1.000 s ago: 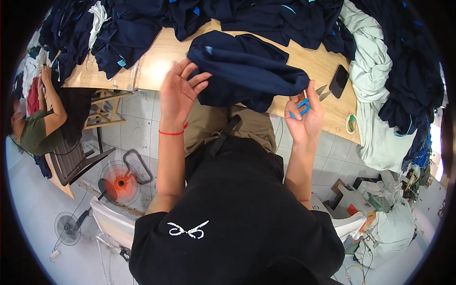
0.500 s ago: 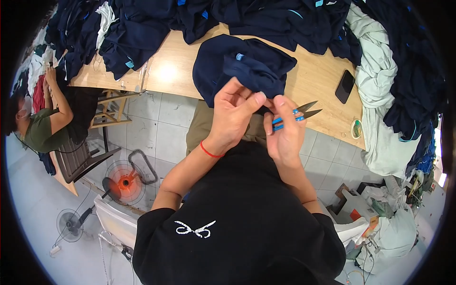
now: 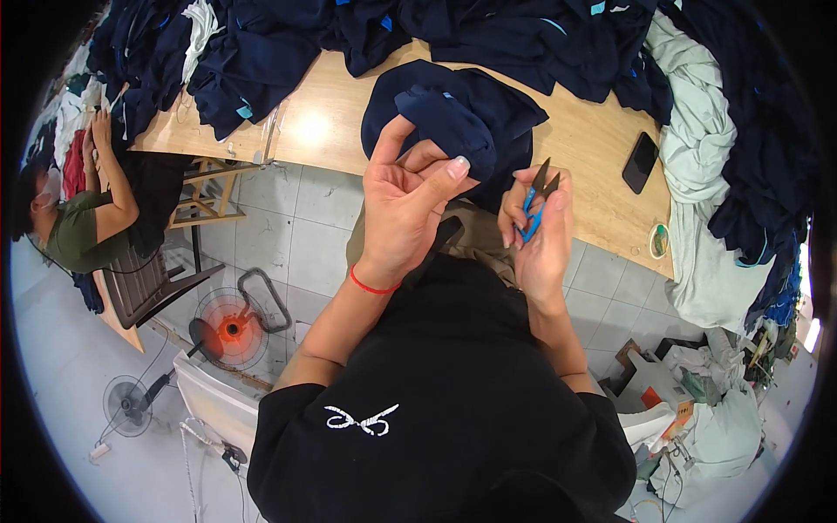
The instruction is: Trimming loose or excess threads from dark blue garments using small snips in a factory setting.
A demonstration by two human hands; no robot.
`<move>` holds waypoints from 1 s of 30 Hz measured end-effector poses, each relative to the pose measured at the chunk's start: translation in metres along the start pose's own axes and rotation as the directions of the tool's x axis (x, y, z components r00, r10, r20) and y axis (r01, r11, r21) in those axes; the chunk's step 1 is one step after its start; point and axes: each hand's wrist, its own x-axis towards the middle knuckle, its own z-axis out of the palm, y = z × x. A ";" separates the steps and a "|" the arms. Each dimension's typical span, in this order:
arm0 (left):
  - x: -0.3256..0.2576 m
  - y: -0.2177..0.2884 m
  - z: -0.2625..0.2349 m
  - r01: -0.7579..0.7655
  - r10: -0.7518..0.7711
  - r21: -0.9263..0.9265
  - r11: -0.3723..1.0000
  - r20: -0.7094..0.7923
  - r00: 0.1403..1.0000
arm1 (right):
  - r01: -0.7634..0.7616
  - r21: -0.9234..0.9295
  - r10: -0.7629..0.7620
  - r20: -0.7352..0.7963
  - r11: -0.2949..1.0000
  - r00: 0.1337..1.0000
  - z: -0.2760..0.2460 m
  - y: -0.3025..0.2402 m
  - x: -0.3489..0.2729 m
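Note:
My left hand (image 3: 403, 207) is raised in front of me, fingers pinched on an edge of a dark navy garment (image 3: 462, 118) that hangs off the front of the wooden table (image 3: 327, 122). My right hand (image 3: 536, 231) is just right of it, closed around small blue-handled thread snips (image 3: 538, 196) whose blades point up toward the cloth. A red band circles my left wrist.
Piles of navy garments (image 3: 261, 44) line the table's far side; pale green cloth (image 3: 697, 148) hangs at the right. A black phone (image 3: 641, 162) and a tape roll (image 3: 660, 241) lie on the table. Another person (image 3: 83, 218) sits left. Two fans (image 3: 231, 327) stand on the floor.
My left hand left the spread garment and came toward my right hand, taking hold of the cloth's edge. The garment is now bunched, and both hands have drawn closer to me.

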 end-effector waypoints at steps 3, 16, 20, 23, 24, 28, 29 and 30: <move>-0.002 -0.001 0.000 0.022 -0.022 0.003 1.000 0.011 1.000 | 0.119 -0.075 -0.123 -0.043 0.990 0.992 -0.004 -0.004 0.000; -0.009 0.001 0.006 -0.014 0.015 0.100 0.995 -0.009 1.000 | 0.263 -0.426 -0.279 0.024 0.866 0.960 0.005 -0.025 0.004; -0.010 0.000 0.006 -0.025 0.026 0.110 0.994 -0.008 1.000 | 0.258 -0.428 -0.272 0.030 0.866 0.962 0.003 -0.025 0.003; -0.010 0.001 0.006 -0.025 0.023 0.142 0.990 0.015 1.000 | 0.254 -0.451 -0.269 0.031 0.855 0.963 0.003 -0.026 0.002; -0.010 0.001 0.006 -0.017 0.017 0.144 0.989 0.004 1.000 | 0.256 -0.452 -0.273 0.028 0.854 0.962 0.003 -0.026 0.002; -0.010 0.000 0.007 -0.016 0.014 0.144 0.990 0.012 1.000 | 0.262 -0.468 -0.279 0.035 0.844 0.960 0.000 -0.024 0.002; -0.010 0.000 0.006 -0.016 0.014 0.144 0.989 0.012 1.000 | 0.262 -0.467 -0.279 0.035 0.844 0.960 0.000 -0.022 0.002; -0.010 -0.001 0.005 -0.011 0.010 0.140 0.990 0.013 1.000 | 0.268 -0.455 -0.285 0.033 0.849 0.958 -0.001 -0.021 0.002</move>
